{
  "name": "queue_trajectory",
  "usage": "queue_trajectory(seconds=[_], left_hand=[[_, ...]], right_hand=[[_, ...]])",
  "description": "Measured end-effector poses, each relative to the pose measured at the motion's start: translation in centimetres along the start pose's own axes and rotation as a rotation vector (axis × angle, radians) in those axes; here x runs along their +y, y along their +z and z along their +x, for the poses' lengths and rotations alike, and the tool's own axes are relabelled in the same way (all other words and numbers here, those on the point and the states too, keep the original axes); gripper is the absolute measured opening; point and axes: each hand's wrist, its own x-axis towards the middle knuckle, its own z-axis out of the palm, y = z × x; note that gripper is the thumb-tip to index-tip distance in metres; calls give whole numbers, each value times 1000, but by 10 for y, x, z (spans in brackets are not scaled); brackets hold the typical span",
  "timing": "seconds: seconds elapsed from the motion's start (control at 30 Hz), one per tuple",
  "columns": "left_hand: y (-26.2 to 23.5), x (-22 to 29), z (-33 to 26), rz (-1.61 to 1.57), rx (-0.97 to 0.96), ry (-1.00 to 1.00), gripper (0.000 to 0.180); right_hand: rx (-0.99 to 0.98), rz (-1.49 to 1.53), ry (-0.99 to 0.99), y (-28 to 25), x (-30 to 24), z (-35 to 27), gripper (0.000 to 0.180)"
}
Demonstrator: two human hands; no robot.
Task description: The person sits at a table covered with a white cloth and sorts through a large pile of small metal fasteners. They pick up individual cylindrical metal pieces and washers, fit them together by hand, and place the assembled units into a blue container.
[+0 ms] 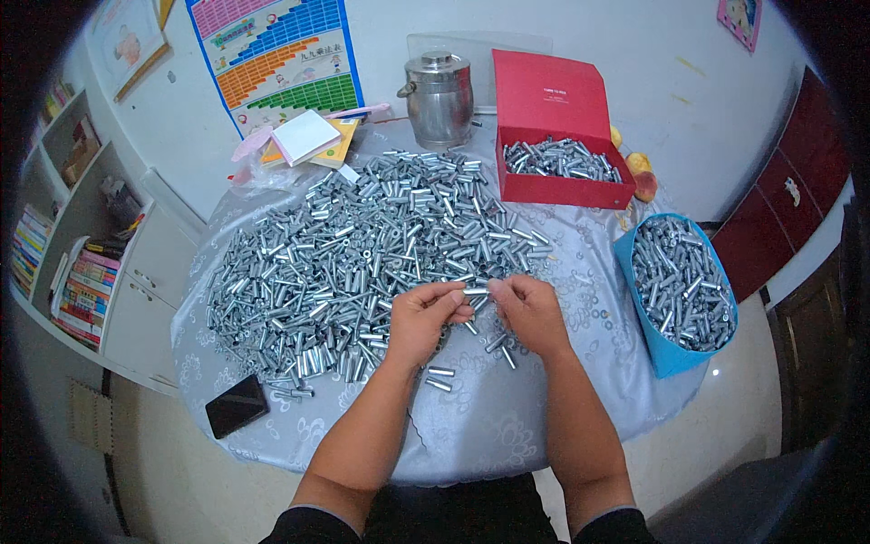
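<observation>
Between my two hands, at the near edge of the pile, is a short shiny metal sleeve (476,292). My left hand (424,317) pinches its left end. The fingers of my right hand (530,313) are closed at its right end; whether a second small part sits in them is hidden. A wide heap of similar silver metal sleeves (362,245) spreads over the table beyond and to the left of my hands. A few loose sleeves (441,372) lie just below my left hand, and some more lie beneath my right hand.
On the right stands a blue bin (654,349) full of metal parts with thin rods. Behind is an open red box (566,189) with more parts, beside a metal pot (439,104). A black phone (236,407) lies at the cloth-covered table's (480,444) left edge.
</observation>
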Motion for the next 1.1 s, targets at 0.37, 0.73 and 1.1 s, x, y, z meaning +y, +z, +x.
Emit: queue_trajectory(seconds=[0.37,0.73,1.1], left_hand=[[-1,-3,3,-18,33,0,20],[1,-1,3,-27,34,0,20],[0,-1,2,-21,34,-5,21]], right_hand=[[50,240,-13,5,-4,-1,20],[18,284,-79,7,1,1,24],[24,137,77,3,5,2,23]])
